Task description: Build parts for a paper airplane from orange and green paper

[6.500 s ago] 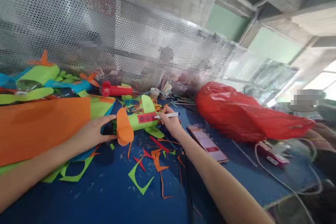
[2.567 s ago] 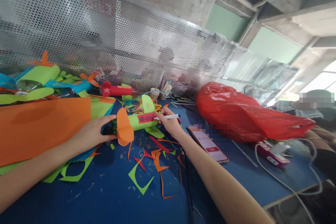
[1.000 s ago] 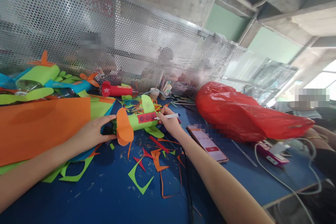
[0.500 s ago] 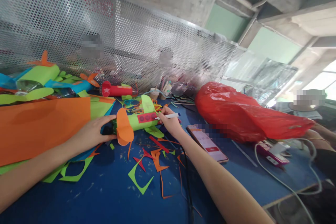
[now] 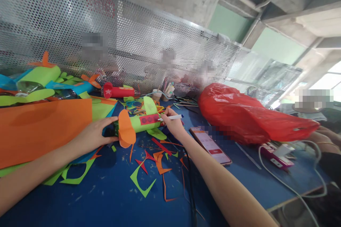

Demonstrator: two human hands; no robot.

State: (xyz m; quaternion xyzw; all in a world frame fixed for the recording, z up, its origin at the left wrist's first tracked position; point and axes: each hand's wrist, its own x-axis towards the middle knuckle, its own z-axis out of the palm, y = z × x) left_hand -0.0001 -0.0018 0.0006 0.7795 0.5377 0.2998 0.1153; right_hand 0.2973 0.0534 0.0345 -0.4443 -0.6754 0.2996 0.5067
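Note:
A bottle wrapped in green paper [image 5: 136, 124] lies on its side, shaped like a toy plane with green paper wings and an orange paper propeller [image 5: 126, 129] at its neck end. My left hand [image 5: 102, 131] is closed around the dark green bottle end behind that propeller. Pinched in my right hand [image 5: 172, 122] is a white marker [image 5: 174, 117] with a dark blue end. Its tip touches the right end of a red paper strip [image 5: 146, 119] on the bottle, where dark round spots show. Part of the bottle's far end is hidden by my right hand.
Paper scraps [image 5: 160, 163] litter the blue table [image 5: 106, 198]. Orange sheets [image 5: 45, 127] lie left; a red wrapped bottle [image 5: 121, 91] and pens [image 5: 169, 88] stand behind. A phone [image 5: 210, 145], a red plastic bag [image 5: 234, 110] and a black cable [image 5: 191, 188] are right. Another person sits far right.
Almost nothing differs. The marker tip stays on the right end of the red strip, with only a slight shift of the right hand; the left hand keeps its hold.

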